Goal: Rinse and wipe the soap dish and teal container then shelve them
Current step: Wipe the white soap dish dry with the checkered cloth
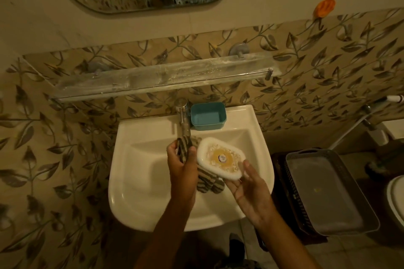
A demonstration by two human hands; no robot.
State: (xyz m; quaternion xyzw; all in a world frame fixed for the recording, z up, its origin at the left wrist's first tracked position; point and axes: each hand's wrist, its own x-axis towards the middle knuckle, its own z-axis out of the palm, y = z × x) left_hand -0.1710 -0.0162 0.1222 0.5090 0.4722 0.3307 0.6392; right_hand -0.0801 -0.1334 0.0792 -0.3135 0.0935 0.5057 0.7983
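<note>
As seen from the head, the wiping step looks to be in hand. The left hand (182, 160) grips a soft, striped brown and cream cloth (211, 184) that hangs beside and under the smooth white plastic soap dish (220, 159). The right hand (247, 185) holds that dish from below, thumb on its rim, over the shiny white sink (122, 181). A round yellow soap bar (223, 156) sits inside and likely must come out next. The boxy teal plastic container (207, 116) waits on the sink ledge by the metal tap (183, 116), below the long glass shelf (153, 78).

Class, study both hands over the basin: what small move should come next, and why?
Probably press the striped cloth in the left hand against the soap dish held by the right hand: pale flecks show inside it.
</note>
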